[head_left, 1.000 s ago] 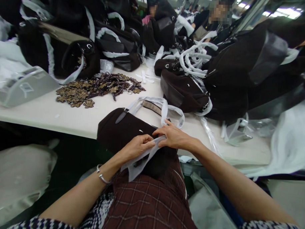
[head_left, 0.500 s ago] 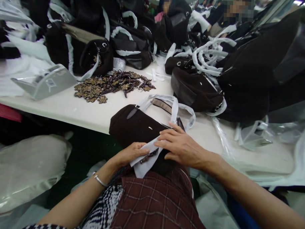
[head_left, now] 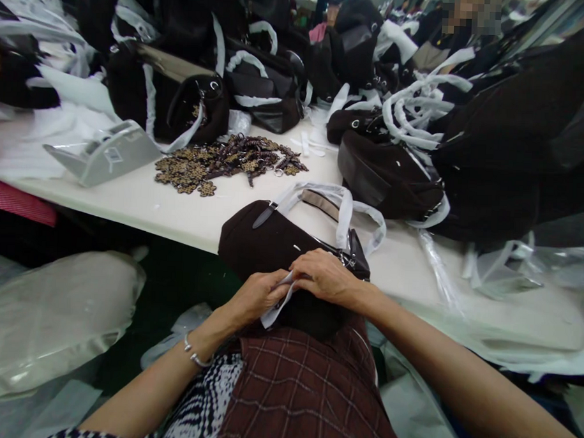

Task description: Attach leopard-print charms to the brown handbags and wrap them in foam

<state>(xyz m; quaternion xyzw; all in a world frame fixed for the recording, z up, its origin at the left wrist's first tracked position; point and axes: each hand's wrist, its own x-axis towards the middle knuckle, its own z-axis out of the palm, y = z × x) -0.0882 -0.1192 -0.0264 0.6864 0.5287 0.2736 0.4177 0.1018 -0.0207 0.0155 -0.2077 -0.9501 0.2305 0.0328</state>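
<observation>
Both hands meet in front of a dark brown handbag (head_left: pixel 267 244), which lies at the table's near edge and against the apron. My left hand (head_left: pixel 258 298) is closed on a folded sheet of white wrapping paper (head_left: pixel 275 313). From the other side my right hand (head_left: pixel 326 278) pinches the same paper, its fingers bent over the upper edge. What lies inside the fold is hidden now. White wrapping covers the bag's handles (head_left: pixel 344 211), which stand up behind the hands.
A heap of brown and gold flower-shaped charms (head_left: pixel 217 162) lies on the white table (head_left: pixel 191 218). Left of it stands a grey tape dispenser (head_left: pixel 105 155). More dark bags (head_left: pixel 389 174) crowd the back and right. A stuffed pale sack (head_left: pixel 58 326) sits below at left.
The paper was spread wider with a dark beaded charm showing on it; it is now folded over. My right hand has come down and left, fingers closing on the paper.
</observation>
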